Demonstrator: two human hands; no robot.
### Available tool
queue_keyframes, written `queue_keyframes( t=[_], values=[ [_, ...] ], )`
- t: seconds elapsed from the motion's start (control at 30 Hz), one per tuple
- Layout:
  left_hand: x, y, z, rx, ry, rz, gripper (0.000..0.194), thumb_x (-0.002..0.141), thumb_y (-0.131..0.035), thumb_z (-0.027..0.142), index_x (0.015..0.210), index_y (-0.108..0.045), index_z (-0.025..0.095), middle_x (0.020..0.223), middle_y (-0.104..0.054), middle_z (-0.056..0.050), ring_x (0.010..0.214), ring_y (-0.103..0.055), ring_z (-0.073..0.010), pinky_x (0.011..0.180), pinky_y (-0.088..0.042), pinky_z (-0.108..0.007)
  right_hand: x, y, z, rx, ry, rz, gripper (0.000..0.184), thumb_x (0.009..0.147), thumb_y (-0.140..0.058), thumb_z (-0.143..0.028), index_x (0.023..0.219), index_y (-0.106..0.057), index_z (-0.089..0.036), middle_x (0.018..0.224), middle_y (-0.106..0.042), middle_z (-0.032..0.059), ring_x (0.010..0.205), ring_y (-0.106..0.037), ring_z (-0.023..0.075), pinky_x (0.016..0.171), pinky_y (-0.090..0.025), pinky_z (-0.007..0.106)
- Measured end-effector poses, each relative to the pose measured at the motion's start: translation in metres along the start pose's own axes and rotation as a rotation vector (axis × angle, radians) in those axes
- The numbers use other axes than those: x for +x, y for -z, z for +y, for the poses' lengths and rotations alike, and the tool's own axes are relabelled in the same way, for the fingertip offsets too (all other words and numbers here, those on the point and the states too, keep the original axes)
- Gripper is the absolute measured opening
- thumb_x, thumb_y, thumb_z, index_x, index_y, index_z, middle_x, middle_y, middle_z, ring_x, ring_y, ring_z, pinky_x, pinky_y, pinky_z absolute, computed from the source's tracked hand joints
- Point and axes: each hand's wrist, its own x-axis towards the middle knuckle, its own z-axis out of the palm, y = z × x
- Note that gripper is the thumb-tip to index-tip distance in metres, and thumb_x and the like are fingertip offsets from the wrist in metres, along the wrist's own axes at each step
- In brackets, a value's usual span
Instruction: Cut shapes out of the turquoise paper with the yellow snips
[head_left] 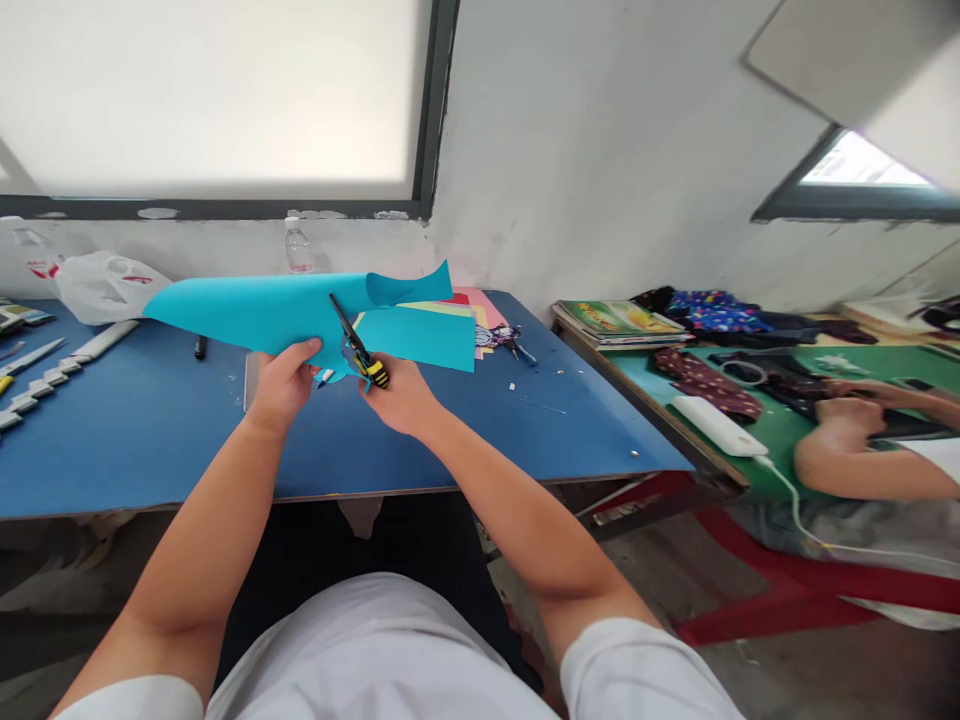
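Note:
My left hand (281,385) grips the near edge of a large turquoise paper sheet (255,310) held above the blue table (150,430). Scissors (358,350) with black blades and a yellow-and-black handle are in my right hand (401,395). Their blades point up and away into the sheet. A curled flap of the same paper (409,285) rises to the right of the blades. A small turquoise offcut (334,374) hangs between my hands.
Coloured paper sheets (450,325) lie stacked behind the scissors, with small pliers (514,342) beside them. A white plastic bag (105,285), a water bottle (298,245) and white folded pieces (45,375) stand at left. Another person's arm (862,450) rests on the green table (780,425) at right.

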Motion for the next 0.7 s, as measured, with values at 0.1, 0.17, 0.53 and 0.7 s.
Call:
queue_keyframes(
  t=[0.1,0.17,0.53,0.7],
  values=[
    [-0.006,-0.003,0.005,-0.007,-0.007,-0.011,0.055,0.069,-0.113,0.053,0.108,-0.081,0.032,0.085,-0.077,-0.003,0.095,-0.085,-0.0395,0.084,-0.075,-0.055,-0.022,0.005,0.000,0.018,-0.009,0.034,0.008,0.094,-0.071,-0.036,0.093,-0.064,-0.033,0.088,-0.074,0.0050,0.079,-0.068,0.0305,0.075,-0.049,0.042],
    [-0.011,-0.008,0.010,-0.008,-0.014,-0.049,0.071,0.069,-0.114,0.064,0.128,-0.087,0.034,0.098,-0.086,-0.006,0.111,-0.089,-0.0459,0.093,-0.079,-0.060,-0.038,0.006,0.002,0.085,-0.032,0.044,0.009,0.096,-0.072,-0.037,0.092,-0.064,-0.033,0.088,-0.075,0.0052,0.074,-0.065,0.0295,0.071,-0.048,0.042],
    [-0.039,-0.021,0.023,0.049,0.019,-0.177,0.121,0.069,-0.122,0.070,0.180,-0.075,0.053,0.147,-0.096,-0.008,0.146,-0.090,-0.0575,0.110,-0.084,-0.078,-0.066,-0.011,0.023,0.310,-0.095,0.062,0.020,0.090,-0.076,-0.053,0.093,-0.066,-0.036,0.091,-0.078,0.0058,0.075,-0.062,0.0298,0.069,-0.047,0.046],
    [-0.037,-0.013,0.016,0.028,0.017,-0.175,0.111,0.070,-0.123,0.064,0.172,-0.083,0.048,0.140,-0.097,-0.006,0.142,-0.092,-0.0564,0.118,-0.082,-0.081,-0.067,-0.018,0.032,0.414,-0.103,0.045,0.027,0.085,-0.080,-0.054,0.087,-0.063,-0.033,0.084,-0.072,0.0027,0.073,-0.055,0.0231,0.069,-0.047,0.042]
  ],
)
